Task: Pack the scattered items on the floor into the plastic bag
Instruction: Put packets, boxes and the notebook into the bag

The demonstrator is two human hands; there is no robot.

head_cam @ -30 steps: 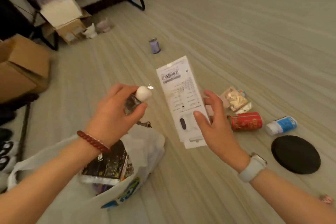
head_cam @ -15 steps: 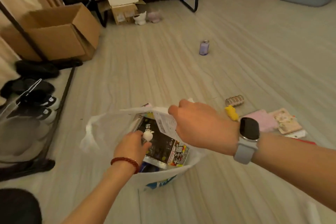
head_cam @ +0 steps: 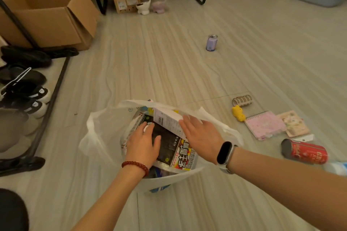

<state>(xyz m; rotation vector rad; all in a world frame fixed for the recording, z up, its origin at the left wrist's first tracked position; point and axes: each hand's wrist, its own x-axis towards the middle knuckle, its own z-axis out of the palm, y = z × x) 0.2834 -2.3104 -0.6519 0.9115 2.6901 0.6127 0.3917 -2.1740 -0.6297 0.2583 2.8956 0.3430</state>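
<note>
A white plastic bag (head_cam: 99, 129) stands open on the floor in front of me. Inside lie a black snack packet (head_cam: 172, 146) and a white card pack (head_cam: 167, 121). My left hand (head_cam: 144, 143) reaches into the bag with its fingers stretched over the black packet; a small white object (head_cam: 147, 128) shows at its fingertips. My right hand (head_cam: 201, 137) lies flat with straight fingers on the white card pack at the bag's far rim. On the floor to the right lie a yellow toy (head_cam: 238, 115), a pink notebook (head_cam: 264, 124), a red can (head_cam: 306, 153) and a coil (head_cam: 242, 100).
A purple can (head_cam: 211, 42) stands alone further out. A card packet (head_cam: 293, 124) and a blue-white bottle (head_cam: 338, 168) lie at the right. A cardboard box (head_cam: 48, 17), shoes (head_cam: 28, 97) and a black rack bar (head_cam: 50, 99) line the left side.
Both hands moved down into the bag. My right hand let go of the white card pack, which now lies in the bag. My left hand opened over the black packet.
</note>
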